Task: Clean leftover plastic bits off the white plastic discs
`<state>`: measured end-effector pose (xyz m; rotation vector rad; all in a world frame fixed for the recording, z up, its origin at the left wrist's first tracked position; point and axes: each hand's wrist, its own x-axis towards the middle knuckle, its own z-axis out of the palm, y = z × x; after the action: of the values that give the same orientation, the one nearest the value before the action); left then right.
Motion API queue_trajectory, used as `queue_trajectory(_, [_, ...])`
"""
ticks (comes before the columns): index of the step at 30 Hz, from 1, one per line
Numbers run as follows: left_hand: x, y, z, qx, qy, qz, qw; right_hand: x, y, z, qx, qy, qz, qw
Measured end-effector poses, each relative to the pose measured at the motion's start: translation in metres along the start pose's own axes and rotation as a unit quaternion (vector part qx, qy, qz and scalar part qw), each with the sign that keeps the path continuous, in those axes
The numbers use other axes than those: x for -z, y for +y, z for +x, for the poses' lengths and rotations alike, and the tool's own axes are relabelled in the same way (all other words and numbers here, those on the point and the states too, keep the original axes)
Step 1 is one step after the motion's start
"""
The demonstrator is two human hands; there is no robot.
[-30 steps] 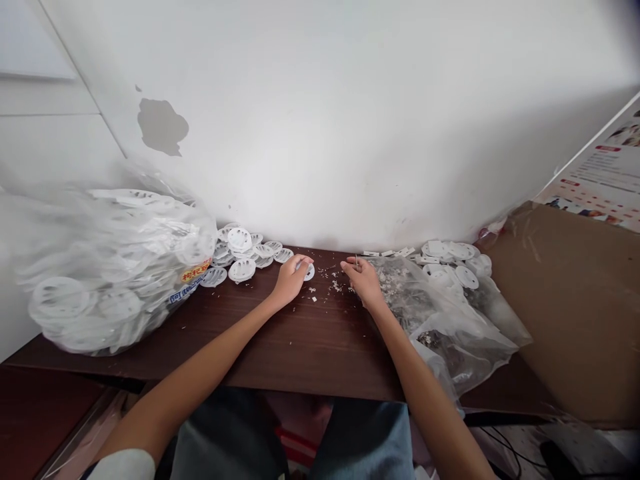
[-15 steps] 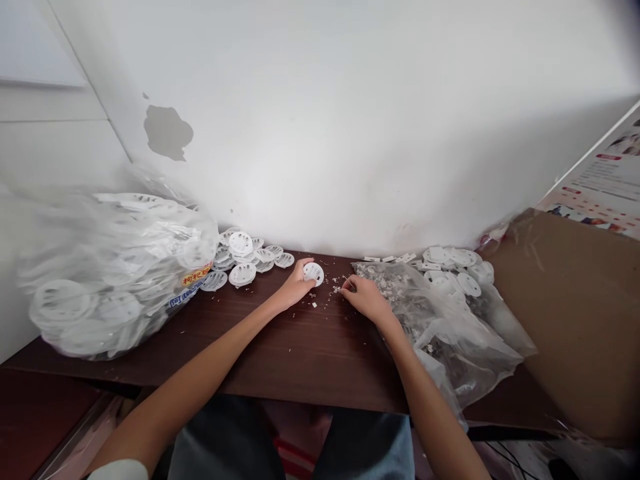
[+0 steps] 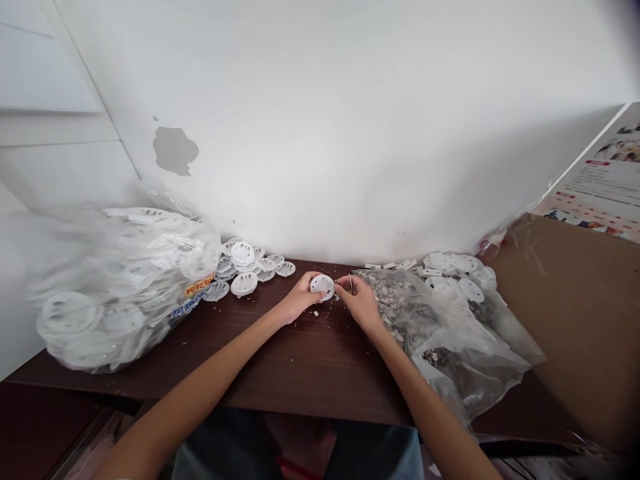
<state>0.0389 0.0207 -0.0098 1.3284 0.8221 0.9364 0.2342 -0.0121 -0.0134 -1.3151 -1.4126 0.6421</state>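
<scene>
A round white plate with small slots (image 3: pixel 323 287) is gripped in my left hand (image 3: pixel 301 297), tilted above the dark brown table (image 3: pixel 300 360). Just to the right, my right hand (image 3: pixel 361 303) has thumb and index finger pinched at the plate's right edge; whatever lies between the fingertips is too small to make out. A thin ring or wire loop shows at its fingers. Tiny metal-like bits lie scattered on the table under and around both hands.
At the left stands a large clear bag of white discs (image 3: pixel 120 293), with loose discs (image 3: pixel 245 284) beside it. On the right lie an open bag of small parts (image 3: pixel 400 300), more white pieces (image 3: pixel 470 289) and a cardboard box (image 3: pixel 575 320).
My left hand has brought the plate slightly right and down. My right hand has risen from the scattered bits to the plate's edge. The view has tilted slightly.
</scene>
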Motion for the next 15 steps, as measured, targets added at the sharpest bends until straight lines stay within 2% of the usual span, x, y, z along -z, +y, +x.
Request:
queue_trajectory(3, [-0.0029, -0.0027, -0.0015, 0.035, 0.002, -0.02, 0.999, -0.0022, -0.0006, -0.0025, 0.011, -0.004, -0.012, 1.0])
queue_trajectory(7, [-0.0053, -0.0047, -0.0034, 0.046, -0.012, -0.056, 0.997, -0.0042, -0.0017, -0.0048, 0.031, 0.011, -0.038, 0.999])
queue_trajectory(12, [-0.0074, -0.0067, -0.0024, 0.045, -0.014, -0.069, 0.997, -0.0073, -0.0003, -0.0044, -0.001, -0.002, 0.025, 1.0])
queue_trajectory(15, [-0.0081, -0.0047, -0.0026, 0.049, -0.03, -0.074, 0.996, -0.0082, 0.0009, -0.004, 0.002, -0.006, 0.024, 1.0])
